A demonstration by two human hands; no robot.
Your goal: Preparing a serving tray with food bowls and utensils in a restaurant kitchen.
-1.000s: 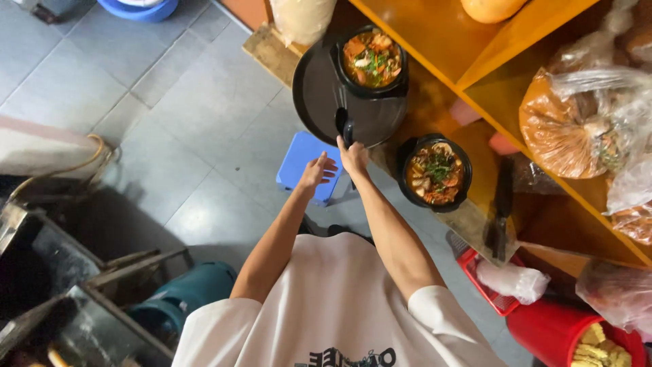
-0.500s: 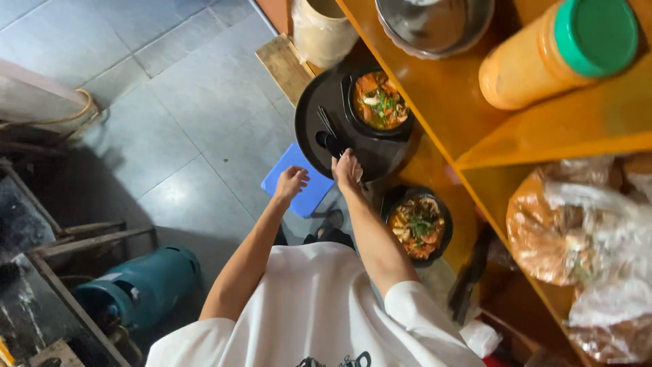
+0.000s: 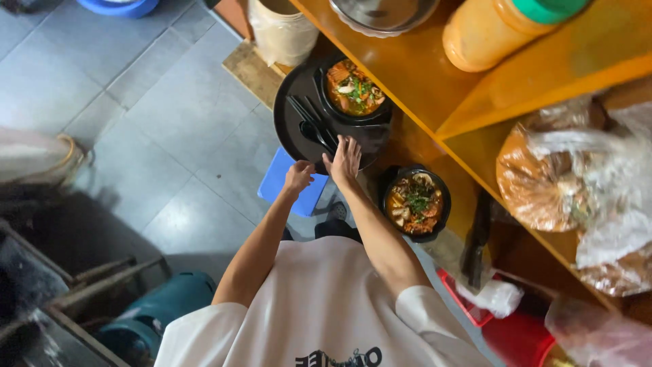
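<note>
A round black tray (image 3: 288, 102) lies at the edge of an orange wooden counter. It carries a black bowl of soup with herbs (image 3: 353, 90) and black utensils (image 3: 309, 126). My left hand (image 3: 297, 177) curls around the tray's near rim. My right hand (image 3: 345, 160) lies flat on the tray with its fingers spread, just beside the utensils and below the bowl. A second black bowl of soup (image 3: 415, 202) stands on the counter to the right of my right forearm.
A blue stool (image 3: 288, 187) stands on the grey tiled floor under my hands. An orange shelf (image 3: 435, 81) holds a jar with a green lid (image 3: 502, 27) and a metal bowl (image 3: 384, 12). Bagged goods (image 3: 564, 177) hang at right; a teal gas cylinder (image 3: 163, 306) sits lower left.
The view has shifted so the tray sits more centred. My left hand has risen to the tray's rim, and my right hand has spread flat on the tray.
</note>
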